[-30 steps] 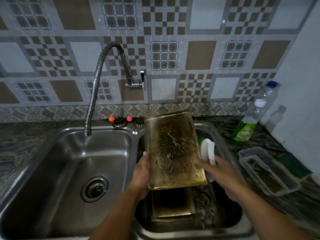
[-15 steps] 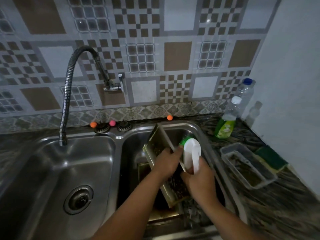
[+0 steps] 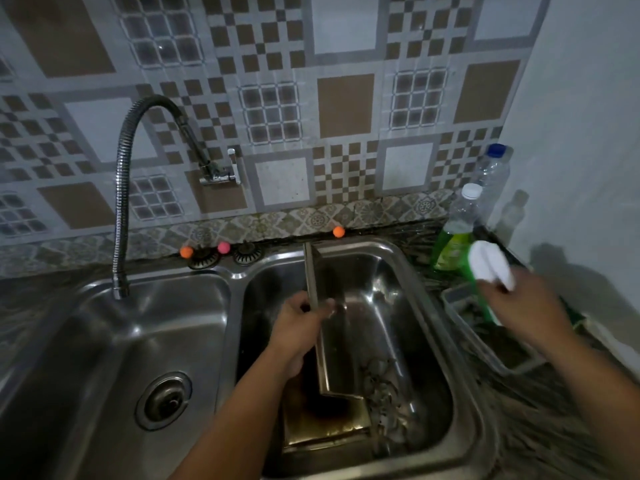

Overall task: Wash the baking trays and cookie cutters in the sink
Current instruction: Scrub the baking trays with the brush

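Observation:
My left hand (image 3: 300,327) grips the rim of a metal baking tray (image 3: 341,348) that stands on edge in the right sink basin (image 3: 429,327). A second, browned tray (image 3: 325,424) lies flat on the basin floor beneath it. Small metal cookie cutters (image 3: 384,403) lie in a heap on the basin floor to the right. My right hand (image 3: 519,306) is out over the counter, holding a white-handled scrubber with a green pad (image 3: 488,268) above a clear plastic container (image 3: 485,327).
The left basin (image 3: 138,341) has a drain and a flexible metal faucet (image 3: 121,202) hanging over it. A green dish-soap bottle (image 3: 453,233) and a clear water bottle (image 3: 491,174) stand at the back right. A green sponge lies beside the container.
My right hand has left the tray and swung right with the scrubber to above the plastic container. The left hand has turned the tray more upright, edge-on, in the right basin.

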